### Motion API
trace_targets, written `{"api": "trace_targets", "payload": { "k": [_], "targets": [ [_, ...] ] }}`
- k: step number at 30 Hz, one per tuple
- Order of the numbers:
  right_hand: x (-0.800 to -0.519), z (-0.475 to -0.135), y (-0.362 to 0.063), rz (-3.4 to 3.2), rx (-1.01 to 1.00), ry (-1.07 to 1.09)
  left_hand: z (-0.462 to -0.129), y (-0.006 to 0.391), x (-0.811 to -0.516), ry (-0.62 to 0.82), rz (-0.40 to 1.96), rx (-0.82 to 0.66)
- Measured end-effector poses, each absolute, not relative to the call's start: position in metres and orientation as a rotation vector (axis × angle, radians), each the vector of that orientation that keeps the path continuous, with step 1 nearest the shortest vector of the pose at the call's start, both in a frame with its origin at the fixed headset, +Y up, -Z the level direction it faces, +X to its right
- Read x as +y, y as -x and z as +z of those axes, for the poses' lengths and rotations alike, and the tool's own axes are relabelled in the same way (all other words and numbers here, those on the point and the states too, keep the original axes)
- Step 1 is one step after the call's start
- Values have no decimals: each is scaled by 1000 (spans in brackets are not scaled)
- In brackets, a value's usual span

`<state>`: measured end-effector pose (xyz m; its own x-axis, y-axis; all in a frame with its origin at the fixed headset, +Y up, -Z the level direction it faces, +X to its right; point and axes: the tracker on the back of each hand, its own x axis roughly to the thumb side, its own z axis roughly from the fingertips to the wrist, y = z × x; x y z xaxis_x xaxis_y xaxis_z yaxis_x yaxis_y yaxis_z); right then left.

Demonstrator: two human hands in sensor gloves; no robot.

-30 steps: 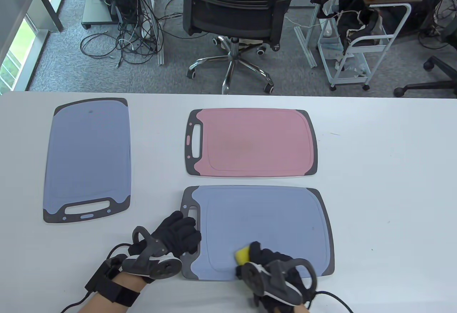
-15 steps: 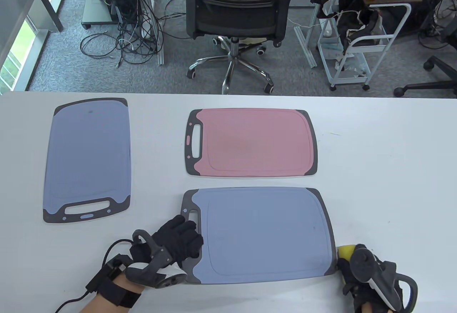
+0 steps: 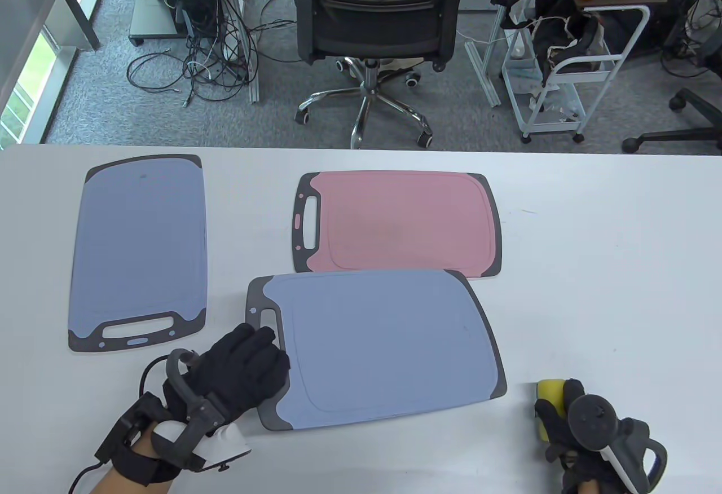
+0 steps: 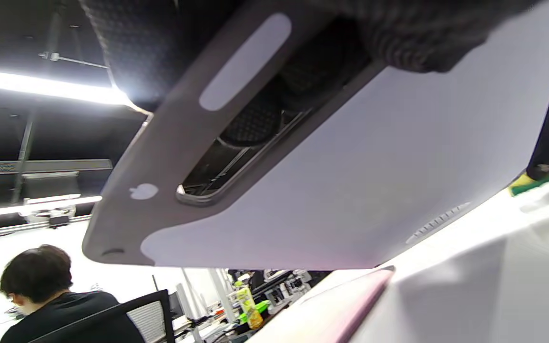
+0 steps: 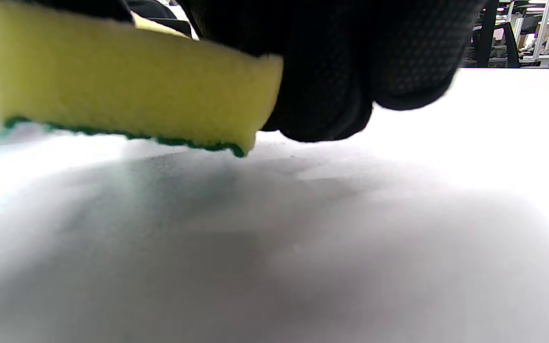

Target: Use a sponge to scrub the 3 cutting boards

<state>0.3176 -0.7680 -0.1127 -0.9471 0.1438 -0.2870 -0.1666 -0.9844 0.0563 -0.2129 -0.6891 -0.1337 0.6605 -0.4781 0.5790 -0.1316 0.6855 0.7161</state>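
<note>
The near blue cutting board (image 3: 383, 342) is raised off the table and tilted, its far edge overlapping the pink board (image 3: 395, 223). My left hand (image 3: 254, 358) grips it at the handle end. From below, the left wrist view shows the board's underside (image 4: 374, 166) and gloved fingers (image 4: 255, 124) through the handle slot. A second blue board (image 3: 138, 246) lies flat at the left. To the right of the raised board, my right hand (image 3: 569, 420) holds the yellow sponge (image 3: 547, 392) against the table. The sponge (image 5: 122, 90) has a green scrub layer underneath.
The white table (image 3: 609, 268) stretches bare to the right of the boards. Beyond its far edge stand an office chair (image 3: 378, 9), a white cart (image 3: 569, 65) and a tangle of cables (image 3: 208, 54). A seated person (image 4: 41, 290) shows in the left wrist view.
My right hand carried the sponge off the near blue board to the table on its right. My left hand took the board's handle end, lifted it and shifted it left and away.
</note>
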Motion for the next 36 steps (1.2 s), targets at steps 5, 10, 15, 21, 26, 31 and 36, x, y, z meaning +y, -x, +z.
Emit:
{"api": "trace_targets", "payload": {
  "k": [5,10,15,21,26,31,36],
  "targets": [
    [-767,-116,-317,2930,91,402,-184,214,-666,-840,-245,-798],
    [-765,-113,-319,2915,59,412,-254,186,-662,-811,-258,-789],
    [-762,-112,-322,2896,18,431,-312,152,-669,-758,-278,-818],
    [-762,-110,-324,2885,-7,442,-353,131,-686,-673,-347,-836],
    [-762,-109,-324,2877,-4,433,-374,137,-704,-520,-469,-752],
    [-762,-109,-324,2873,-5,423,-394,140,-730,-311,-698,-653],
    [-763,-108,-324,2868,5,424,-404,137,-753,-104,-775,-607]
  ]
}}
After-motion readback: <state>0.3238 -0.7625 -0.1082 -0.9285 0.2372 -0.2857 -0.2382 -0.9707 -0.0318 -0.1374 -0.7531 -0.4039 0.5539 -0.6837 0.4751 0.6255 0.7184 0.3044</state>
